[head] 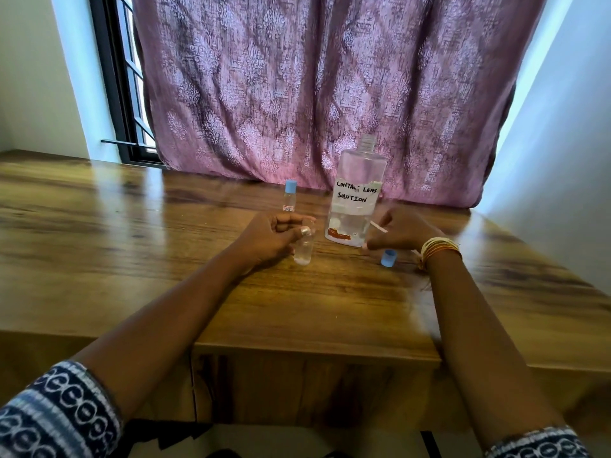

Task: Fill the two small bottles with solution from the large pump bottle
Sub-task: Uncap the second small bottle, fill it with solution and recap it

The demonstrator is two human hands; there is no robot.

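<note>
The large clear bottle point(355, 200), hand-labelled "Contact Lens Solution", stands at the back of the wooden table point(132, 246) with its neck open and no pump on it. My left hand point(269, 238) grips an uncapped small clear bottle point(304, 251) standing just left of it. A second small bottle point(290, 197) with a blue cap stands behind my left hand. My right hand point(401, 231) pinches a thin white tube point(379, 227) beside the large bottle's base. A loose blue cap point(388, 258) lies on the table under my right wrist.
A pink patterned curtain point(330, 94) hangs right behind the bottles. A dark window frame point(122, 94) is at the back left, white walls on both sides. The table's front edge point(314, 352) runs below my forearms.
</note>
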